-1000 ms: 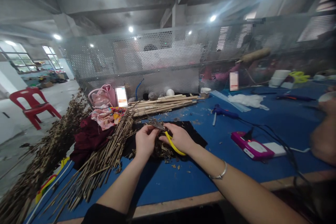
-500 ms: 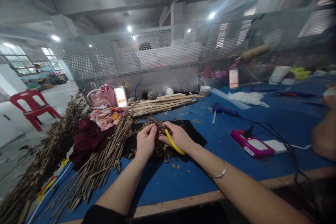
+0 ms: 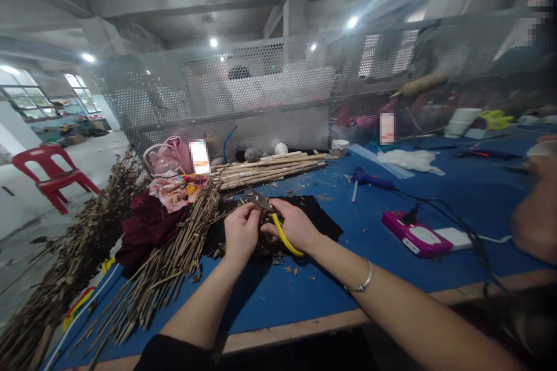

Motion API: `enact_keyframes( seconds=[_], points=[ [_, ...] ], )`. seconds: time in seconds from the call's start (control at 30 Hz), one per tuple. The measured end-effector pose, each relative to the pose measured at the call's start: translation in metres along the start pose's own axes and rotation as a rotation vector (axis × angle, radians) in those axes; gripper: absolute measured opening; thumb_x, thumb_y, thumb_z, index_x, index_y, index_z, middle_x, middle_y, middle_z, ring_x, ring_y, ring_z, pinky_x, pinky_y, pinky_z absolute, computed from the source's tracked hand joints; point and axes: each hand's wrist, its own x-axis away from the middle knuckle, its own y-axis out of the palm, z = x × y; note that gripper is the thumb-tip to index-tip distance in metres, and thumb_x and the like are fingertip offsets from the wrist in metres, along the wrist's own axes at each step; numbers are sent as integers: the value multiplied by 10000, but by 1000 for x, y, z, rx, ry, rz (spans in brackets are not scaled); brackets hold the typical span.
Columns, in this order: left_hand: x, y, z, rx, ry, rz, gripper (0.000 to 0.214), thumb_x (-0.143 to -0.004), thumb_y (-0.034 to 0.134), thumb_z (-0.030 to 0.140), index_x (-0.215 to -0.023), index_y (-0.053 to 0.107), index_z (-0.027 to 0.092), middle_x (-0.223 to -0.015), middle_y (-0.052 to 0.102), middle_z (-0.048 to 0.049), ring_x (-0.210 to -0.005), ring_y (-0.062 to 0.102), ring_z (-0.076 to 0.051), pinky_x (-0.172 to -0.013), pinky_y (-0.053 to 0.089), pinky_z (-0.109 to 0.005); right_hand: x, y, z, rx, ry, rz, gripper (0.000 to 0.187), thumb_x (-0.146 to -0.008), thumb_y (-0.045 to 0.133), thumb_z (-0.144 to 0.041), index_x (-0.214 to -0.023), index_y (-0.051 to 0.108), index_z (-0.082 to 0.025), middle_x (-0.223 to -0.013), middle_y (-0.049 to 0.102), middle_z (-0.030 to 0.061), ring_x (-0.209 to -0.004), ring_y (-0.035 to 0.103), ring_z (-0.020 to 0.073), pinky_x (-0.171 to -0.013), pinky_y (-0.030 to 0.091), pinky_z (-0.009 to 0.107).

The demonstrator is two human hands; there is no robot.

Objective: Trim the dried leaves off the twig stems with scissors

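My right hand point(image 3: 296, 225) is closed around yellow-handled scissors point(image 3: 273, 215), whose dark blades point up and left. Just to its left, my left hand point(image 3: 241, 233) pinches a thin dry twig at the blades; the twig itself is too small to see clearly. Both hands hover over a black cloth point(image 3: 315, 213) on the blue table point(image 3: 304, 290), with brown clippings point(image 3: 272, 248) heaped beneath them.
Bundles of dry twigs point(image 3: 169, 261) lie at my left, pale sticks point(image 3: 270, 167) and pink cloth point(image 3: 174, 188) behind. A blue glue gun point(image 3: 369, 181), a pink power strip point(image 3: 411, 233) with cables and white plastic point(image 3: 409, 159) lie right. Another person's arm point(image 3: 533, 220) is at far right. A perforated screen point(image 3: 261, 98) backs the table.
Both hands stay together at the scissors with hardly any shift; the view has drifted slightly.
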Motion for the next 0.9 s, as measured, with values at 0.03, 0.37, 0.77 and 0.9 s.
enact_keyframes(
  seconds=[0.03,0.37,0.77,0.9],
  points=[
    [0,0,-1,-4,2,3,248,-794,488,293,-851,694,167,-738,677,-26,-664,580,-142,-633,430,-219,0,0,0,-9,2,-5,473,-715,620,-475,-1070,503,-184,-972,589,84,-880,560,205,-771,431,306],
    [-2,-2,-3,-102,48,58,254,-792,501,337,-770,684,162,-680,659,-30,-635,565,-147,-629,422,-229,1,0,-1,-54,40,-21,338,-778,559,-459,-1007,539,-211,-849,625,45,-720,580,164,-637,412,235],
    [0,4,-6,-28,-2,14,247,-811,473,324,-784,659,164,-701,656,-45,-639,580,-159,-612,424,-236,-2,-5,2,94,21,-50,580,-669,648,-501,-1122,457,-194,-1012,544,85,-926,527,217,-769,407,313],
    [1,4,-4,-62,22,14,240,-828,433,295,-735,618,173,-663,616,-29,-614,545,-148,-594,394,-229,-1,-2,2,69,-23,-64,646,-659,649,-516,-1168,429,-183,-1038,521,99,-964,509,232,-815,402,348]
  ],
)
